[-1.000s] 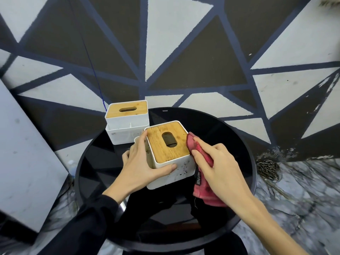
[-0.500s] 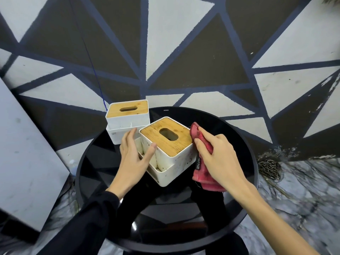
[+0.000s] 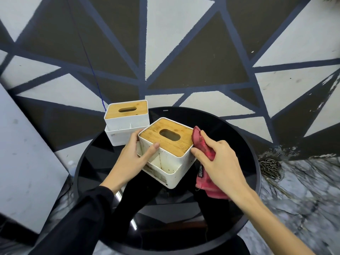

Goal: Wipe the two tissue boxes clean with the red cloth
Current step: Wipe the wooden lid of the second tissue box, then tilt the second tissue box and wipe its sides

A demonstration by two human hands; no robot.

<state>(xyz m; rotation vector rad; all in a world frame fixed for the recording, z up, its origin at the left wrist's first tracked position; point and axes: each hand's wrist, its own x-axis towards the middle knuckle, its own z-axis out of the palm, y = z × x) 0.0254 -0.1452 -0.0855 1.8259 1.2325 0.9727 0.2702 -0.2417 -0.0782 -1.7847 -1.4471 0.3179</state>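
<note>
Two hands: left point(image 3: 131, 159) grips near tissue box point(image 3: 166, 150), seemingly empty; right point(image 3: 220, 161) clutches red cloth point(image 3: 203, 147).

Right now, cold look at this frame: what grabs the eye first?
The near tissue box, white with a bamboo lid and speckled with dark spots, sits at the centre of the round black table. The left hand grips its left side while the right hand presses the red cloth against its right side. A second tissue box stands behind, at the table's far-left edge.
</note>
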